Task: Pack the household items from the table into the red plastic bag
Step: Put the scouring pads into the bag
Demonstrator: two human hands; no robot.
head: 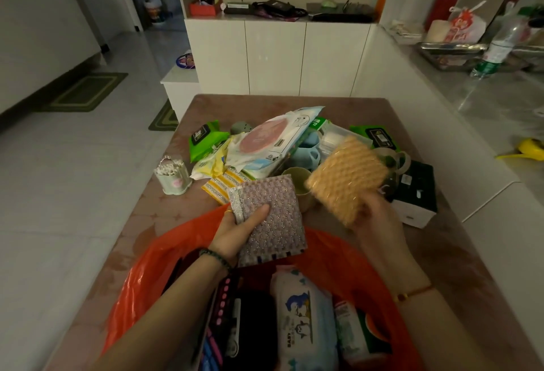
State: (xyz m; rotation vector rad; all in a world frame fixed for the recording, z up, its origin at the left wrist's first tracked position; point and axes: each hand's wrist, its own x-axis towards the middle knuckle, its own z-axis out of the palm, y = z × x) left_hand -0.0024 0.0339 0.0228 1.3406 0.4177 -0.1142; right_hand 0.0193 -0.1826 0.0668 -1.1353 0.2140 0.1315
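Observation:
My left hand (235, 231) grips a silvery pink scouring pad (269, 220) above the open mouth of the red plastic bag (153, 267). My right hand (375, 220) holds an orange scouring pad (348, 179) up over the table, a little blurred. Inside the bag lie a baby wipes pack (303, 320), a tissue pack with a watermelon print (362, 332) and dark items at the left. A yellow striped pad (219, 183) lies on the table just beyond the left hand.
On the pink table (141, 223) sits a heap: green wipe packs (203, 136), a large white packet (273, 138), blue cups (309, 150), a cotton swab holder (172, 175), a black-and-white box (415, 197). White cabinets stand behind; a counter with bottles at right.

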